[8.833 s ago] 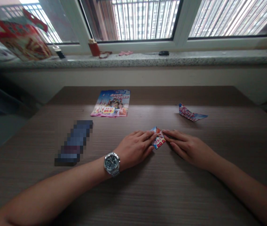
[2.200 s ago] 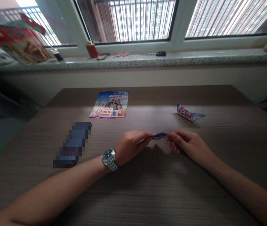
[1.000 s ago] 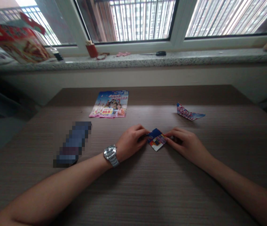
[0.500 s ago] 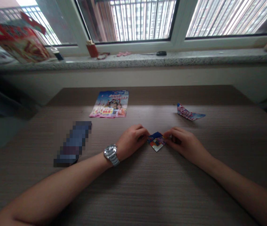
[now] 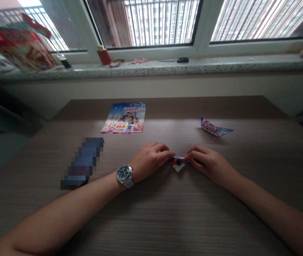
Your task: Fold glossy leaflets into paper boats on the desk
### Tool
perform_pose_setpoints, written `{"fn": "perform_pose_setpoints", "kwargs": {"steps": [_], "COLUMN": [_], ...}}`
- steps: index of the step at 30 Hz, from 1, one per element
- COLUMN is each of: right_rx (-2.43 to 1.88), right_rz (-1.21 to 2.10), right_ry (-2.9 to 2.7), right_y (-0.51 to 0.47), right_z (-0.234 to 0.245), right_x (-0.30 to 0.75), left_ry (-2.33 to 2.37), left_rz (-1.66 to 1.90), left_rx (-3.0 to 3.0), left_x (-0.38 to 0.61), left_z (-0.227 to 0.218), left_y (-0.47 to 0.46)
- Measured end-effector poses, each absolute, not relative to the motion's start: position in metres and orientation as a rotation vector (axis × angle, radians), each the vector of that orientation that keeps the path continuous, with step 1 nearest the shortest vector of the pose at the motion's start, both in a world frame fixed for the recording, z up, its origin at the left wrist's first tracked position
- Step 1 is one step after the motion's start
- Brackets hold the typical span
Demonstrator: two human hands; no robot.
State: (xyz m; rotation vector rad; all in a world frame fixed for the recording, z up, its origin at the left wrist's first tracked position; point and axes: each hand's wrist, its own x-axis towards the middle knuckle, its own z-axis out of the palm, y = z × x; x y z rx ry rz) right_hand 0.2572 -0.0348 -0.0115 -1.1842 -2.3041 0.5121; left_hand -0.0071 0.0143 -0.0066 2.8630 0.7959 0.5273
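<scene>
A small folded piece of printed paper lies on the table between my hands, its white-tipped corner pointing toward me. The fingers of my left hand are closed on its left edge, near the top fold. On the opposite side, my right hand pinches the right corner between thumb and fingers. The paper's upper part is folded down, so it looks like a flattened triangle. A silver wristwatch is on my left wrist. Fingertips hide part of the paper's upper edge.
Printed flyers lie stacked at the back left of the wooden table. A folded strip of printed paper stands at the back right. A pixelated dark object lies left. On the granite sill is a screwdriver-like tool.
The paper's top blue corner has been folded down toward me, turning the diamond shape into a triangle. My left fingers have moved slightly right along the top edge.
</scene>
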Motion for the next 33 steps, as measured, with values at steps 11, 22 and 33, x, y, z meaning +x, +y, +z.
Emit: {"fn": "perform_pose_setpoints", "kwargs": {"steps": [11,22,33], "right_rx": [-1.093,-1.273,-1.281], "right_rz": [0.423,0.401,0.300], "right_ry": [-2.461,-2.299,-2.375], "right_y": [-0.036,-0.038,-0.043], "right_z": [-0.008,-0.011,-0.010], "right_x": [0.260,0.248,0.243], "left_ry": [0.610,0.655,0.821], "left_rz": [0.499,0.504,0.499], "left_rx": [2.969,2.971,2.924], "left_x": [-0.007,-0.005,-0.002], "left_z": [-0.003,-0.005,-0.003], "left_y": [0.009,0.009,0.001]}}
